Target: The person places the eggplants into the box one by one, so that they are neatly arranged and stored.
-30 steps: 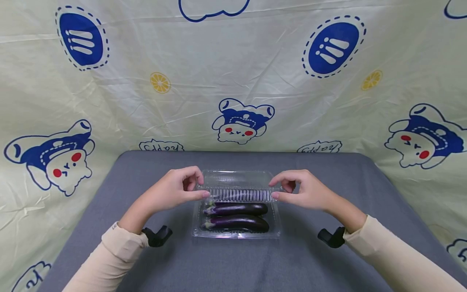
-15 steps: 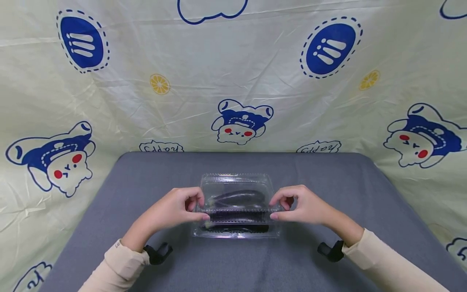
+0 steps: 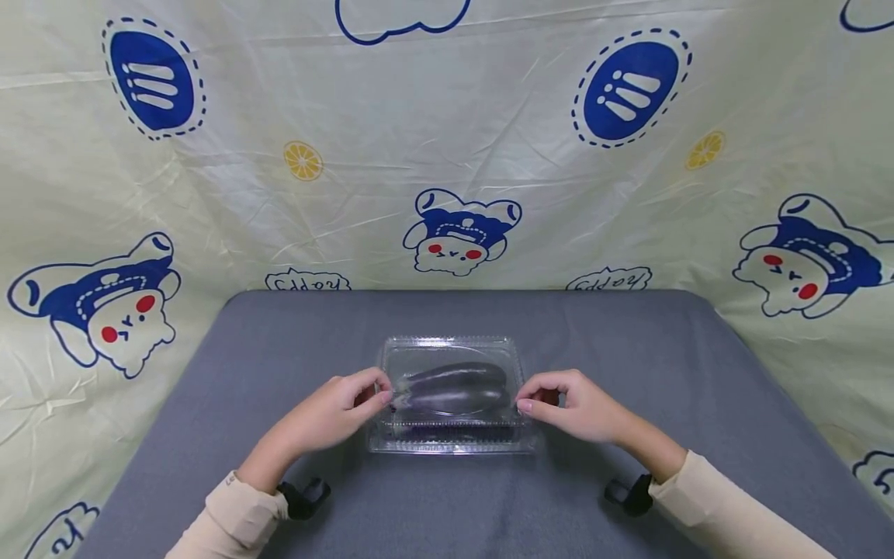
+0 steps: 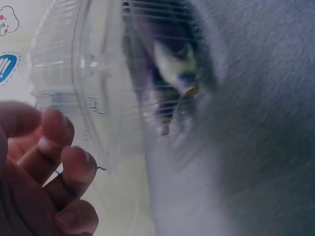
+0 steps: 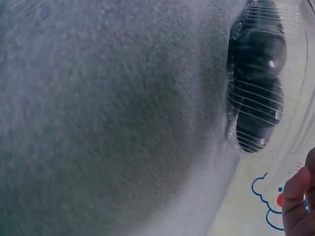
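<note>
A clear plastic clamshell box (image 3: 454, 448) lies on the grey table with glossy purple eggplants (image 3: 457, 388) inside, seen through the lid. Its ribbed lid (image 3: 454, 349) is tilted low over the base. My left hand (image 3: 342, 407) pinches the lid's left side between thumb and index finger. On the opposite side my right hand (image 3: 576, 404) does likewise, thumb and finger at the lid's right edge. The left wrist view shows pale eggplant stems (image 4: 177, 69) behind the clear wall, with the left hand's other fingers loosely curled. Dark rounded eggplant ends (image 5: 258, 54) appear in the right wrist view.
Grey cloth covers the table (image 3: 447, 512). A pale curtain (image 3: 363, 210) with blue cartoon prints hangs right behind the table's far edge. Black wrist straps (image 3: 303, 499) sit at both cuffs.
The lid has swung down toward me, over the eggplants. Both hands came down and nearer with it, then shifted slightly back along its sides. The base has stayed in place.
</note>
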Motion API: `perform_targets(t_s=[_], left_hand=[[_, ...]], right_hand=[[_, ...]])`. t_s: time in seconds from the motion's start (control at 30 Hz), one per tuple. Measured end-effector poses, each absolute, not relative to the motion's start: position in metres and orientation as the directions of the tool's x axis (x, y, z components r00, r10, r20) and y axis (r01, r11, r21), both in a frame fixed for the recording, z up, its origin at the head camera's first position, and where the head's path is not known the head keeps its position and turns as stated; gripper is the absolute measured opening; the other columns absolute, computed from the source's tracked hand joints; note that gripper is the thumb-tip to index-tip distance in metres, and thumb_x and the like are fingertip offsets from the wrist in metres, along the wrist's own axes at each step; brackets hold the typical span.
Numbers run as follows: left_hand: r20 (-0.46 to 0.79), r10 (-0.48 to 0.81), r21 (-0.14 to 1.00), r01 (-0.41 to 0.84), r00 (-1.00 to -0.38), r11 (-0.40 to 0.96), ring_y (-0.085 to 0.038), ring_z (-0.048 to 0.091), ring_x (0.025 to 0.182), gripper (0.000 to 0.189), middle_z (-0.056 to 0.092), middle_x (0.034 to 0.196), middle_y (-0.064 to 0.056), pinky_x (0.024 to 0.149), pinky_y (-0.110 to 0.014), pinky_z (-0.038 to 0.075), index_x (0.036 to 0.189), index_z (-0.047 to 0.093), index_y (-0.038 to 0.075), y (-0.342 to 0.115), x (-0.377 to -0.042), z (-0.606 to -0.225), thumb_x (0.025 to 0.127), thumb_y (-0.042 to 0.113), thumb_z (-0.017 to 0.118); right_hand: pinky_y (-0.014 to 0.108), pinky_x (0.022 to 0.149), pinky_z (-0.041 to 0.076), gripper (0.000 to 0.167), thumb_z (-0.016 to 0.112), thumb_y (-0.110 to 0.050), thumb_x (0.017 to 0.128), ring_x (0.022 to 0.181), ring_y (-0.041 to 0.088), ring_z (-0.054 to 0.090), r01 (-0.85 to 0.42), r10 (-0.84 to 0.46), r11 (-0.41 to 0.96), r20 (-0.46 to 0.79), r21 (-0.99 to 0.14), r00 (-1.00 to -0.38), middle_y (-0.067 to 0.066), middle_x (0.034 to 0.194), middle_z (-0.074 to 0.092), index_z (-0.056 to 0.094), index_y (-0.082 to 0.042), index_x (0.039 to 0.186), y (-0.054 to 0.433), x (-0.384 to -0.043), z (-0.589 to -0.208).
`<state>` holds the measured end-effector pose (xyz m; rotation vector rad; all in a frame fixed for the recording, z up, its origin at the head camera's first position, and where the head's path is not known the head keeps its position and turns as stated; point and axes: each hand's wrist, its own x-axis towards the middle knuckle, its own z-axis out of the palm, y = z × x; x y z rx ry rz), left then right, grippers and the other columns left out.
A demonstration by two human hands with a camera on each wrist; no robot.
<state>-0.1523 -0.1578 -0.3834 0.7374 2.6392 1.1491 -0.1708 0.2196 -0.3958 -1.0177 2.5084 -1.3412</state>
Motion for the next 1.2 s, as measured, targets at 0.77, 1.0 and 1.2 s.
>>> perform_targets(t_s=[0.77, 1.0, 1.2], left_hand=[[0.037, 0.066, 0.679, 0.074, -0.997, 0.730, -0.015, 0.052, 0.061, 0.044, 0.063, 0.076, -0.006, 0.067, -0.037, 0.044, 0.149, 0.044, 0.015, -0.132, -0.167, -0.419, 0.107, 0.023, 0.040], [0.006, 0.070, 0.746, 0.052, -0.998, 0.664, -0.026, 0.065, 0.085, 0.046, 0.069, 0.106, -0.015, 0.085, -0.045, 0.049, 0.152, 0.041, 0.023, -0.138, -0.168, -0.428, 0.107, 0.025, 0.039], [-0.035, 0.137, 0.830, 0.048, -0.990, 0.556, -0.033, 0.051, 0.133, 0.049, 0.059, 0.136, -0.017, 0.114, -0.053, 0.033, 0.157, 0.032, 0.025, -0.145, -0.167, -0.433, 0.108, 0.024, 0.036]], right_hand=[[0.026, 0.046, 0.035, 0.037, 0.041, -0.017, 0.106, 0.047, 0.007, 0.036, -0.074, -0.154, 0.457, 0.003, -0.886, -0.988, -0.004, 0.058, 0.040, 0.045, -0.016, 0.142, 0.189, -0.192, -0.419], [0.027, 0.049, 0.037, 0.041, 0.045, -0.016, 0.104, 0.050, 0.008, 0.038, -0.080, -0.155, 0.508, 0.000, -0.857, -0.988, -0.003, 0.059, 0.041, 0.047, -0.018, 0.145, 0.193, -0.193, -0.428], [0.026, 0.049, 0.038, 0.046, 0.045, -0.013, 0.104, 0.053, 0.007, 0.041, -0.088, -0.239, 0.427, -0.018, -0.900, -0.971, 0.000, 0.072, 0.047, 0.041, -0.011, 0.150, 0.201, -0.192, -0.432]])
